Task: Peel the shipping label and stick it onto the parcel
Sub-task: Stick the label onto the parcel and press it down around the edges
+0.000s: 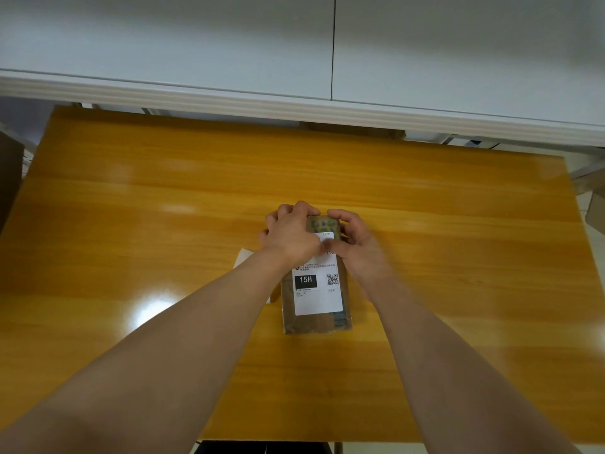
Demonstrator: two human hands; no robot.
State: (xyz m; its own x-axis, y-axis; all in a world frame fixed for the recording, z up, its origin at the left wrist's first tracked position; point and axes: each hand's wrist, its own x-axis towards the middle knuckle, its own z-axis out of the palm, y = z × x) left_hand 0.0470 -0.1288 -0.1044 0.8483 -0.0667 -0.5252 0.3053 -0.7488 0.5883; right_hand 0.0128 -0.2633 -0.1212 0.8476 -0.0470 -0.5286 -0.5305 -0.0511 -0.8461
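A small brown cardboard parcel (pixel 316 322) lies on the wooden table, long side pointing away from me. A white shipping label (pixel 317 291) with a black "15H" box and a QR code lies flat on its top face. My left hand (pixel 289 232) curls over the parcel's far left end, fingers on its top edge. My right hand (pixel 355 244) grips the far right side, thumb pressing on the label's upper part. A white sheet (pixel 244 257), likely the label backing, lies on the table under my left wrist.
The yellow wooden table (pixel 458 257) stretches wide on both sides of the parcel. A white wall ledge (pixel 294 106) runs along the table's far edge. Brown boxes (pixel 9 178) sit off the left edge and another (pixel 595 211) off the right.
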